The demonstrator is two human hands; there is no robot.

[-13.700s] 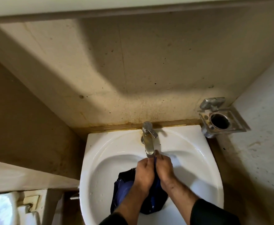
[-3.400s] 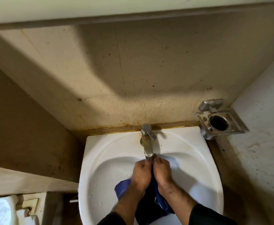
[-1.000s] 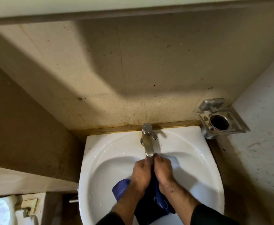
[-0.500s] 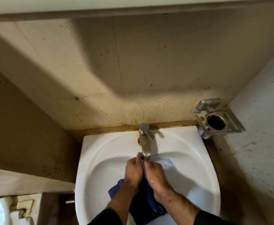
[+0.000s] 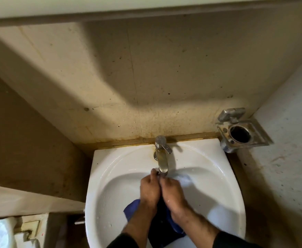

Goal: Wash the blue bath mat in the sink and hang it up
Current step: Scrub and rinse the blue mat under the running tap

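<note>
Both hands, left hand (image 5: 149,191) and right hand (image 5: 173,193), gripping blue bath mat (image 5: 131,209) under faucet (image 5: 161,158) in sink (image 5: 223,178); washing underway, hanging not yet done.

Left hand (image 5: 149,191): knuckles up, fingers curled on the blue bath mat (image 5: 132,210), pressed side by side against the right hand.
Right hand (image 5: 172,193): same pose, fingers curled on the mat just under the spout.
Mat: bunched and dark beneath both hands, a lighter blue corner sticking out left of the left wrist, another fold under the right wrist.
Sink (image 5: 100,176): white basin around and below both hands, wet.
Tap (image 5: 161,158): metal, directly beyond the fingertips, spout end touching or just above them.
Metal holder (image 5: 241,133): on the wall, well beyond and right of the right hand.
Sleeves (image 5: 236,240): dark, at both wrists.
</note>
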